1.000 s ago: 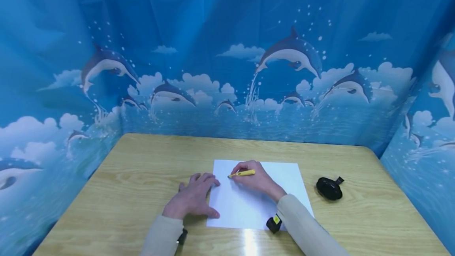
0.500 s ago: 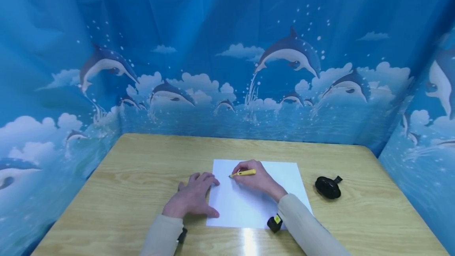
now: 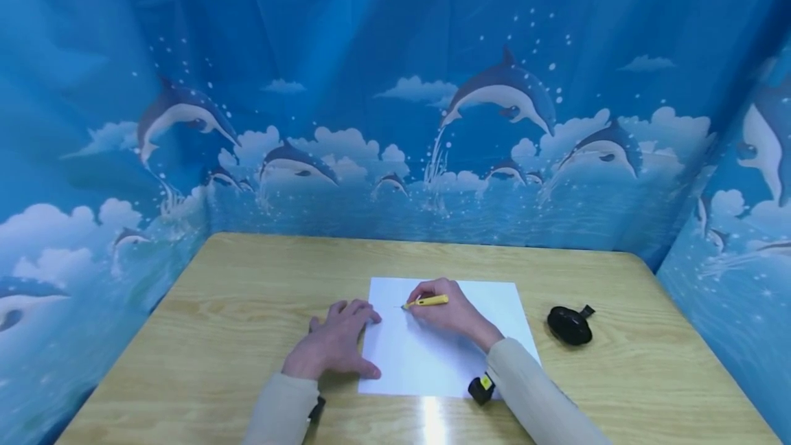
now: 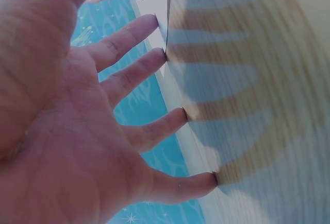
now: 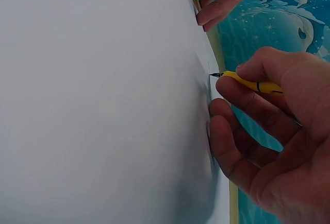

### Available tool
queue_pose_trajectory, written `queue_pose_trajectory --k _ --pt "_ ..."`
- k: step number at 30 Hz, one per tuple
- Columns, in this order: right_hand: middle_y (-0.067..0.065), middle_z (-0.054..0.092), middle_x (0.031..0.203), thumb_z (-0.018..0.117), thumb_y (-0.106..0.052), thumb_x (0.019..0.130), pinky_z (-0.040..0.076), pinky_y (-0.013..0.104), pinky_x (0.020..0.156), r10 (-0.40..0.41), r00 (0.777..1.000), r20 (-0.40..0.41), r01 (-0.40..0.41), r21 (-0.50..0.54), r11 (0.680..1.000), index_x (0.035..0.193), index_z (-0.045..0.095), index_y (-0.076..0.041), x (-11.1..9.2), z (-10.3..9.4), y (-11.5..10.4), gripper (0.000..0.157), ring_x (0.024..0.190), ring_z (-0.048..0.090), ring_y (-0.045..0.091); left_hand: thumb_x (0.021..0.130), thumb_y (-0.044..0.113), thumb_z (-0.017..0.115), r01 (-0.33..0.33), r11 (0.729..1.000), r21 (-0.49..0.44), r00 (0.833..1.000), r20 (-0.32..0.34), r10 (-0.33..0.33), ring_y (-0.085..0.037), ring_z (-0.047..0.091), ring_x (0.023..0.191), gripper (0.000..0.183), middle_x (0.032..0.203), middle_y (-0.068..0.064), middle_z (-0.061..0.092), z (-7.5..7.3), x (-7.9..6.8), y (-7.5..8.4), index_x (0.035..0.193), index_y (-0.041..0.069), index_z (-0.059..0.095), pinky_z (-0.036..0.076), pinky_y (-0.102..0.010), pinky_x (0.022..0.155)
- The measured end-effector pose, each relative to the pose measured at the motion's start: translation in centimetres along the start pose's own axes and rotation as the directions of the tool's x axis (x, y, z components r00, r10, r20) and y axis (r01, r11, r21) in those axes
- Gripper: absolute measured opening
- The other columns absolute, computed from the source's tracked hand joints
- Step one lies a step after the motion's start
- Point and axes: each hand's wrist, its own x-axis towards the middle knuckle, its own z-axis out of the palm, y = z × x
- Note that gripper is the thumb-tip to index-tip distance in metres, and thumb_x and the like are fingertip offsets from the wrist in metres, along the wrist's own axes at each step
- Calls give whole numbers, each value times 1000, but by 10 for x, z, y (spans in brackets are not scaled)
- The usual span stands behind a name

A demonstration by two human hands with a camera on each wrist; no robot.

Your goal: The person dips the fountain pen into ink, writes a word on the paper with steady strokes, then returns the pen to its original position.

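Observation:
In the head view a white sheet of paper (image 3: 402, 362) lies on the table. My right hand (image 3: 454, 314) pinches a yellow fountain pen (image 3: 432, 300) between thumb and fingers. Its dark nib (image 5: 215, 74) touches the paper in the right wrist view, at the end of a short thin line. The other fingers of that hand are curled near the sheet. My left hand (image 3: 338, 343) lies spread at the sheet's left side, thumb on the paper. Its fingertips (image 4: 209, 180) press down in the left wrist view, some on the wood and some by the paper's edge.
A glossy black oval object (image 3: 570, 325) with a short tab sits to the right of the sheet. The wooden table (image 3: 247, 294) ends at a blue dolphin-print curtain (image 3: 346, 156). A black wrist camera (image 3: 480, 389) hangs beneath the right sleeve, over the paper's lower edge.
My right hand has slid slightly to the right with the fountain pen. A thin short line now shows left of the nib. My left hand stays in place.

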Motion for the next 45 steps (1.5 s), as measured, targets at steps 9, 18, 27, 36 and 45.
queue_pose_trajectory --k 9,18,27,36,45 --pt "-3 73 93 74 -15 89 55 28 76 16 1000 -2 -16 -5 1000 95 78 -18 -3 -4 7 8 82 63 13 62 54 93 -18 1000 -5 1000 -13 18 -50 36 145 86 154 -6 48 2 -1 -1 135 22 59 26 -90 103" --pt "-3 73 92 75 -16 88 54 29 76 37 999 -14 -37 -11 999 95 77 -18 -6 -9 8 7 82 62 14 63 53 93 -13 1000 -13 1000 -10 12 -50 35 145 85 154 -6 48 1 0 -1 134 22 59 26 -90 104" --pt "-2 73 93 74 -16 90 53 29 74 34 999 -19 -34 1 999 95 78 -16 -9 -14 12 6 82 61 14 63 51 94 -11 1000 -15 1000 -5 11 -51 34 145 84 154 -6 47 2 0 -1 134 22 59 26 -90 103" --pt "-2 73 93 75 -17 89 52 28 75 59 998 -28 -60 -15 998 95 78 -18 -14 -18 18 6 83 61 14 64 51 93 -11 1000 -14 1000 8 11 -51 34 145 83 154 -7 47 2 1 0 133 21 59 26 -91 102" --pt "-2 73 94 74 -16 90 51 29 76 74 996 -42 -75 -14 997 94 77 -18 -18 -25 19 5 83 61 15 64 51 94 -23 1000 -14 1000 -10 23 -51 34 144 84 153 -8 48 2 1 -1 134 20 59 26 -92 101"
